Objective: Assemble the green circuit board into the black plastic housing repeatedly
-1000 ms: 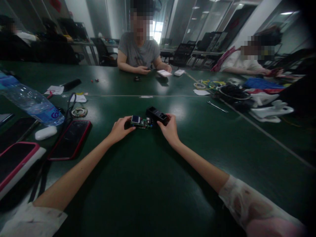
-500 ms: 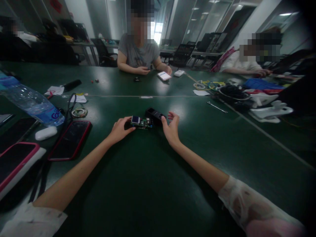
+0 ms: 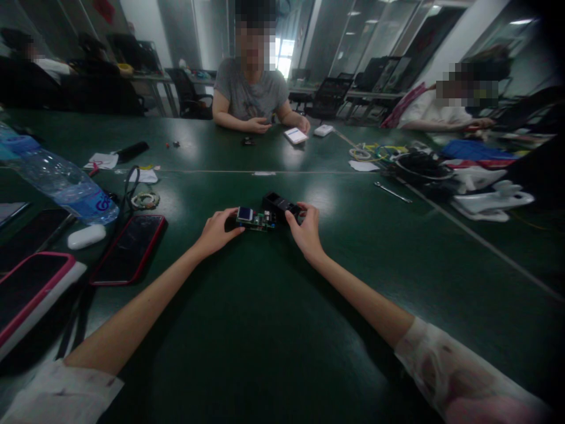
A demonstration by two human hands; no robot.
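Observation:
Between my thumb and fingers, my left hand (image 3: 219,229) grips the left end of a green circuit board (image 3: 260,221) that carries a small dark screen with a pale frame. My right hand (image 3: 306,229) is closed on the right end of a black plastic casing (image 3: 279,205), thumb on the near side and fingers behind. The casing has a rectangular opening in its upper face. It lies just behind and to the right of the board, and the two are very close; I cannot tell whether they touch.
To my left are a water bottle (image 3: 66,179), a white earbud case (image 3: 87,237) and a red-edged phone (image 3: 130,250). A wrench (image 3: 392,192) and a cable pile (image 3: 419,166) lie to the right. Across the green table (image 3: 247,330) sits a person (image 3: 251,94) holding a phone.
My right fingers, which stood apart behind the casing, have closed round its right end. My left hand keeps its grip on the circuit board. The view has shifted slightly.

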